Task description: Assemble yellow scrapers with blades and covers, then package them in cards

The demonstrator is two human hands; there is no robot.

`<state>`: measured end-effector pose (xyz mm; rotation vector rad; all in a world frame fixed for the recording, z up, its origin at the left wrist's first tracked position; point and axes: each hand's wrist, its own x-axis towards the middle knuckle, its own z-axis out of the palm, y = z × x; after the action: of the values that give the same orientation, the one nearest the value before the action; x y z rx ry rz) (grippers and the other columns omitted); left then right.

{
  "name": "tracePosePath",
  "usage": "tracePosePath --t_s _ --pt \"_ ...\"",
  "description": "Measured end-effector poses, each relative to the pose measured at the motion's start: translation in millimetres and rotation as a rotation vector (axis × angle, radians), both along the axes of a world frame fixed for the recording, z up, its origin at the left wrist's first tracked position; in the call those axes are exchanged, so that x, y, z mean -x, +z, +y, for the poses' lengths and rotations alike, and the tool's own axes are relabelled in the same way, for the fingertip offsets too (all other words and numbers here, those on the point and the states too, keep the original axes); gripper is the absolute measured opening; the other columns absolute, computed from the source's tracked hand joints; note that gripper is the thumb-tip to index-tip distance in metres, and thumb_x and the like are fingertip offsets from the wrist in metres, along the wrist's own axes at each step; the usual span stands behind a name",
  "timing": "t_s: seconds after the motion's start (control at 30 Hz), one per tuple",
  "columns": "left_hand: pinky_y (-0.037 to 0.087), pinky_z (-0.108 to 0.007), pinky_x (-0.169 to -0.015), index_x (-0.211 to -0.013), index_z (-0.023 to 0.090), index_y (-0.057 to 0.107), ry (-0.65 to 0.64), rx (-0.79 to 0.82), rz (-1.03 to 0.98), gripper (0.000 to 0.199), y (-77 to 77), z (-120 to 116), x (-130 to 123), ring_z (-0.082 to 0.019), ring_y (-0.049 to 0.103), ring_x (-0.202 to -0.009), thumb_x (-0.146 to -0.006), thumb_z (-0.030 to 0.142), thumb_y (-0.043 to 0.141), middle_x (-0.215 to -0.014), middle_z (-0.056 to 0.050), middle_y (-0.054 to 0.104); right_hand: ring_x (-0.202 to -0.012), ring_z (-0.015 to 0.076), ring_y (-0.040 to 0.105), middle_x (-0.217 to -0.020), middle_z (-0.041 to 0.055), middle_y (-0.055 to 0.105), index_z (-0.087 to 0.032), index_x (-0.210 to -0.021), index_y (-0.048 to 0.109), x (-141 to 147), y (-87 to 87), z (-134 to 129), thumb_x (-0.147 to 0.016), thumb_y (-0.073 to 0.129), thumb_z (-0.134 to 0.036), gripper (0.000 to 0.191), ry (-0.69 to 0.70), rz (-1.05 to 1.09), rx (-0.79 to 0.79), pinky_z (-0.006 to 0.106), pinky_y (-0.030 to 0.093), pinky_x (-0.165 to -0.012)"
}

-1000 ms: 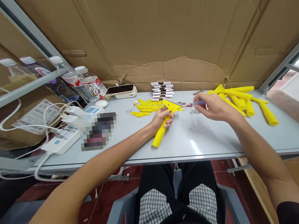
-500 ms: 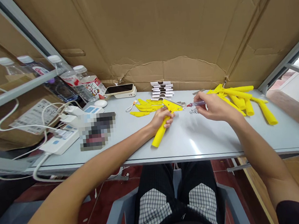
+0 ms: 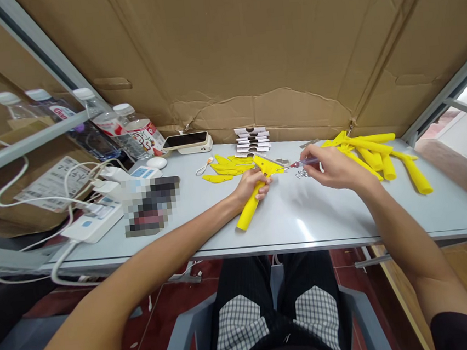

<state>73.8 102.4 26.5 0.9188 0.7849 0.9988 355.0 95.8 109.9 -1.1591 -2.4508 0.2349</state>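
My left hand [image 3: 252,187] is wrapped round the handle of a yellow plastic tool [image 3: 247,213], whose flat head points up and to the right. In my right hand [image 3: 327,166] is a screwdriver [image 3: 304,162] with a clear and red handle, held between the fingers. Its tip reaches the right end of the yellow head; whether it touches a screw is too small to tell. Small dark screws [image 3: 301,174] lie on the table just below the screwdriver. Flat yellow pieces [image 3: 227,167] are spread behind my left hand.
Several yellow handled parts [image 3: 374,153] are piled at the right. White packets [image 3: 252,140] stand at the back, near a phone [image 3: 185,140]. At the left are bottles [image 3: 143,131], a power strip [image 3: 93,221], cables and a mouse [image 3: 157,163].
The screwdriver and my right hand have shifted very slightly to the left. My left hand keeps its hold on the yellow tool.
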Motion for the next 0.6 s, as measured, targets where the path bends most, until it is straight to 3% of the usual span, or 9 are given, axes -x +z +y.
tracePosePath --t_s 0.17,0.4,0.6 --pt "0.025 -0.018 -0.035 -0.089 0.019 0.057 0.005 -0.004 -0.001 0.032 -0.3 -0.5 0.0 -0.004 0.04 -0.046 -0.062 0.021 0.075 -0.076 0.002 0.062 -0.074 0.0264 0.069 -0.088 0.0081 0.081 -0.023 -0.114 0.068 0.5 -0.4 1.5 -0.11 0.055 -0.042 0.023 -0.023 -0.007 -0.048 0.037 0.043 -0.072" --pt "0.027 -0.018 -0.034 -0.088 0.018 0.059 0.011 -0.011 -0.001 0.034 0.7 -0.2 -0.7 -0.004 0.041 -0.045 -0.06 0.023 0.077 -0.075 0.003 0.063 -0.079 0.0258 0.068 -0.096 0.007 0.081 -0.024 -0.119 0.063 -0.5 0.3 -0.7 -0.097 0.062 -0.025 0.022 -0.02 -0.023 0.006 0.036 0.044 -0.072" --pt "0.026 -0.018 -0.034 -0.085 0.018 0.056 0.009 -0.01 0.007 0.032 -0.1 0.1 0.0 -0.003 0.041 -0.045 -0.06 0.024 0.076 -0.077 0.002 0.063 -0.079 0.0267 0.071 -0.096 0.0087 0.084 -0.023 -0.121 0.069 -2.1 -0.8 2.0 -0.109 0.058 -0.038 0.022 -0.013 -0.028 -0.016 0.036 0.043 -0.074"
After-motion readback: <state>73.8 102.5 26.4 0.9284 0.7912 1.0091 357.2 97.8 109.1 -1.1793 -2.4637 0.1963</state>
